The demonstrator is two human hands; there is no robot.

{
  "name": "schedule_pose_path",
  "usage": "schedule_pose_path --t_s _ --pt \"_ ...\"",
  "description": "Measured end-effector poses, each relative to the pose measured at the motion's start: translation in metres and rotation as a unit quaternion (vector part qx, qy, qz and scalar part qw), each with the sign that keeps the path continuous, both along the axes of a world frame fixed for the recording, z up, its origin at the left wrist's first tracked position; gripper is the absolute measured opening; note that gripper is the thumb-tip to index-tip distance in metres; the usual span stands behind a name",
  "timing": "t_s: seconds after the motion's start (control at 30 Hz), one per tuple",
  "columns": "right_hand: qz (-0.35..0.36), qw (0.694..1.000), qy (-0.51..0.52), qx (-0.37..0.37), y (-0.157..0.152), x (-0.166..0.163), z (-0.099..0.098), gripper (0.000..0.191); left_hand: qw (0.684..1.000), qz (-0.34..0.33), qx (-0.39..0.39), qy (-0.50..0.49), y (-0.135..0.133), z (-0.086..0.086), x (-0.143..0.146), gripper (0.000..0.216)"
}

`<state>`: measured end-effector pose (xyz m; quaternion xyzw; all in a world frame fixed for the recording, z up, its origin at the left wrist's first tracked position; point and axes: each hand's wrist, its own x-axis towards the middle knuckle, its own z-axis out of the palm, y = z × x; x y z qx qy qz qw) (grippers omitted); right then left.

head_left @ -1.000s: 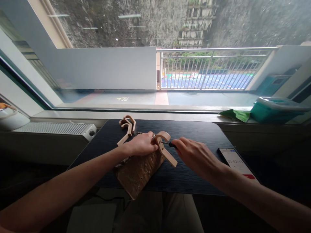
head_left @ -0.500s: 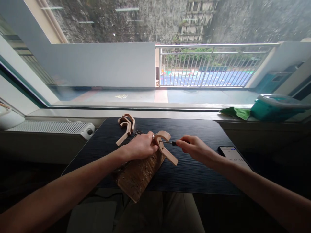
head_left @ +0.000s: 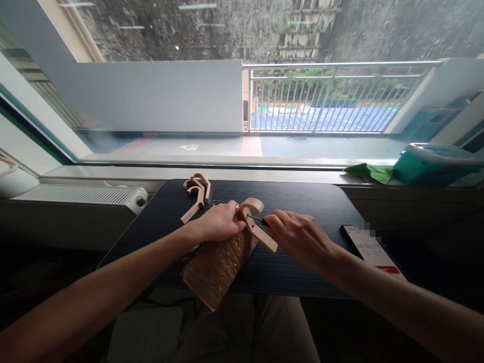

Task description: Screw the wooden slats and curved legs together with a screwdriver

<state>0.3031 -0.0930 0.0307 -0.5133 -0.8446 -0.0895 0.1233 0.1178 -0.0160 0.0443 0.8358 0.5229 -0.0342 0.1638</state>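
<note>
Hook (head_left: 260,235) sits at one end of the board (head_left: 219,275), over the table (head_left: 302,199). The left hand (head_left: 219,222) curls its fingers over the board, thumb by the hook, and hides part of the board. The right hand (head_left: 297,229) wraps its fingers round the screwdriver (head_left: 255,218), whose tip meets the hook. One board corner pokes past the table's edge. Other hooks (head_left: 195,204) lie behind the left hand; a phone (head_left: 372,249) lies beside the right arm.

Board (head_left: 221,267) brown, speckled. Hook (head_left: 265,238) pale tan; far-left hooks (head_left: 192,213) tan, darker brown edges. Screwdriver handle (head_left: 264,222) black. Table (head_left: 291,272) black, fine-lined. Far right: cloth (head_left: 372,173) green, box (head_left: 423,167) teal.
</note>
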Motion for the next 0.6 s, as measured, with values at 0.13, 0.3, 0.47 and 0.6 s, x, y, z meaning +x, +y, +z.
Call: schedule_pose_path --t_s 0.13,0.3,0.47,0.6 --pt "-0.126 0.954 0.237 -0.131 0.014 0.003 -0.002 0.020 1.000 0.011 0.002 -0.014 -0.004 -0.003 0.001 0.031" --pt "-0.150 0.785 0.429 -0.421 0.029 0.015 0.001 0.035 0.997 0.020 -0.004 -0.068 -0.006 -0.008 -0.011 0.031" --pt "-0.105 0.802 0.418 -0.413 0.021 0.034 -0.007 0.034 0.967 0.089 -0.045 -0.233 0.010 -0.026 -0.035 0.036" --pt "-0.163 0.800 0.493 -0.301 0.013 0.040 -0.024 0.039 0.874 0.170 -0.194 -0.412 0.010 -0.054 -0.036 0.040"
